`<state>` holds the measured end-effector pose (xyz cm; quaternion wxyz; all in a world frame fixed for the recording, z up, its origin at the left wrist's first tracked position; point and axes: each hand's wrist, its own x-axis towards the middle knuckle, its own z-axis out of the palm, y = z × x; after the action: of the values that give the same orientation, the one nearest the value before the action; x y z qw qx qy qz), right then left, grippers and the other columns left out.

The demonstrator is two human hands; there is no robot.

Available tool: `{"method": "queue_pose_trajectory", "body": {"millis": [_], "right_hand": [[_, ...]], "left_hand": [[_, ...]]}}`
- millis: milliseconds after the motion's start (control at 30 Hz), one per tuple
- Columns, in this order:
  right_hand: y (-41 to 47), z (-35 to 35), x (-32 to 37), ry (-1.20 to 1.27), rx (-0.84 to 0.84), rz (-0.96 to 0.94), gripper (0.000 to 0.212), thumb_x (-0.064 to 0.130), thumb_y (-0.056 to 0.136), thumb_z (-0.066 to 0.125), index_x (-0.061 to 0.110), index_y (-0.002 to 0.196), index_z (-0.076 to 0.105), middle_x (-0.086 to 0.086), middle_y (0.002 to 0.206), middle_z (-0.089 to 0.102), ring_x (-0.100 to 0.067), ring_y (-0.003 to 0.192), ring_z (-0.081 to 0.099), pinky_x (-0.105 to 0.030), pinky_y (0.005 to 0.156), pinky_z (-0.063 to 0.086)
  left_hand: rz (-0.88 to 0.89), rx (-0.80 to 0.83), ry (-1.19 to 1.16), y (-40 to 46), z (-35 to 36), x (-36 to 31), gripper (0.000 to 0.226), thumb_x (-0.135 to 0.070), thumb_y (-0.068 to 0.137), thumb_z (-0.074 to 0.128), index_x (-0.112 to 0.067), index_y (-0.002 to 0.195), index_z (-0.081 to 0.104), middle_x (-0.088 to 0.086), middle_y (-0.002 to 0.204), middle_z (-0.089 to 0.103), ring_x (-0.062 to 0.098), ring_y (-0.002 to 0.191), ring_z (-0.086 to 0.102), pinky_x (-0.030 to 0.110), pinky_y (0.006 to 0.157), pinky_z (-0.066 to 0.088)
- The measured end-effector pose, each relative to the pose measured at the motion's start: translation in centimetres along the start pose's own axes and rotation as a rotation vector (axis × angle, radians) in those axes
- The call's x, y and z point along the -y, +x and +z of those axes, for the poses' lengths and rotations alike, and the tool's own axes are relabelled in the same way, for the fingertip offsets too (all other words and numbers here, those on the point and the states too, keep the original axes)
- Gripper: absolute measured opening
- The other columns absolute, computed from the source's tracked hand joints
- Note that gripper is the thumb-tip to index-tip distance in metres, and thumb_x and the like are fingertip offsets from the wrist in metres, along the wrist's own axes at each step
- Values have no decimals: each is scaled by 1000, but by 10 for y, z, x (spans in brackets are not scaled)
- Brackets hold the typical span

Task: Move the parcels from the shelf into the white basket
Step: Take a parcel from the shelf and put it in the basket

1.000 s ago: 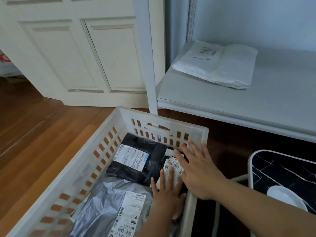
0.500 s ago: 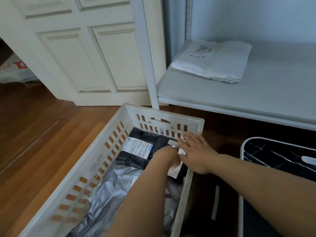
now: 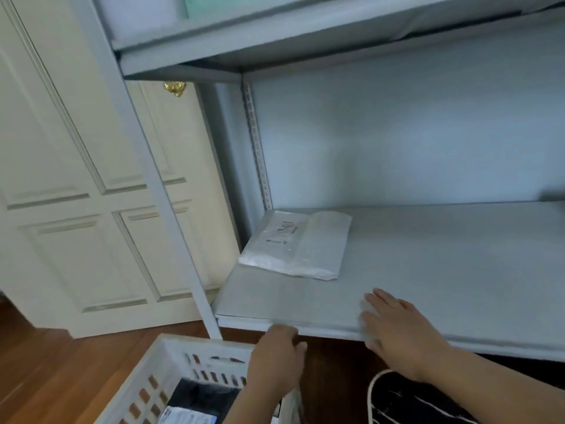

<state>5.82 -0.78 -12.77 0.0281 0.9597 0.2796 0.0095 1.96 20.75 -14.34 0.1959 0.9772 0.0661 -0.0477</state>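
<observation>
The flat white plastic mailer parcel (image 3: pixel 295 244) lies on the pale grey shelf board (image 3: pixel 443 270), well apart from both hands; the right hand (image 3: pixel 400 332) is flat and released, the left hand (image 3: pixel 276 362) loosely curled, holding nothing, above the white slotted plastic basket (image 3: pixel 171 371); the slick film could slip from a one-handed pinch and miss the basket.

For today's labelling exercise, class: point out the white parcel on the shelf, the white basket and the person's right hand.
white parcel (image 3: pixel 298 244): head view, middle of its top face.
white basket (image 3: pixel 195 351): head view, slotted far wall near the rim.
right hand (image 3: pixel 400 332): head view, back of the hand.
</observation>
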Motion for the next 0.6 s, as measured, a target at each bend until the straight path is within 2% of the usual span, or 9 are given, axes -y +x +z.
{"method": "queue_pose_trajectory", "body": {"millis": [33,67,133,200,267,367,500,600], "right_hand": [[5,-1,-8,19,31,28,48,37,101,36,19,145,36,-8,161,4,-24,148,-2,-40,116,13],[12,-4,-14,21,55,59,47,35,102,32,18,146,34,-7,161,-1,-24,147,-5,-40,116,13],[31,1,-22,-3,49,58,46,34,102,32,16,144,37,-7,160,2,-26,146,-2,-41,113,20],[52,4,-26,-70,47,28,44,28,101,36,14,142,39,-9,159,4,-28,145,1,-42,111,24],[73,7,-26,-130,35,-14,43,17,97,39,14,140,42,-10,159,2,-30,145,1,-46,110,23],[96,6,-20,-126,69,-39,48,10,94,41,21,141,41,-8,160,-8,-32,145,1,-48,110,23],[119,17,-11,-66,130,7,56,9,95,40,26,147,26,-5,159,-17,-31,140,19,-48,104,32],[127,28,-8,13,150,45,57,11,96,35,19,150,18,-2,160,-13,-30,136,27,-45,100,36]], "left_hand": [[14,-6,3,6,2,-7,43,-40,98,44,-20,136,50,-3,147,40,14,132,41,28,110,32],[29,-8,17,13,4,-14,45,-40,98,43,-22,140,45,-4,153,31,14,138,33,28,113,27],[44,-16,38,27,8,-22,48,-40,99,40,-24,144,39,-4,158,18,14,144,20,29,115,22],[42,-20,63,40,12,-26,48,-41,100,37,-24,145,38,-1,160,13,16,146,16,31,116,21],[27,-29,109,53,17,-25,45,-41,101,33,-23,141,42,3,158,19,19,144,20,33,116,23],[47,-103,197,63,25,-19,40,-41,101,29,-21,131,47,6,145,38,21,132,37,35,109,35],[86,-168,287,68,29,-14,43,-42,102,24,-24,139,38,2,146,37,20,134,33,33,108,31],[87,-139,337,69,28,-14,45,-44,101,23,-23,139,37,4,145,38,22,134,33,35,109,32]]}}
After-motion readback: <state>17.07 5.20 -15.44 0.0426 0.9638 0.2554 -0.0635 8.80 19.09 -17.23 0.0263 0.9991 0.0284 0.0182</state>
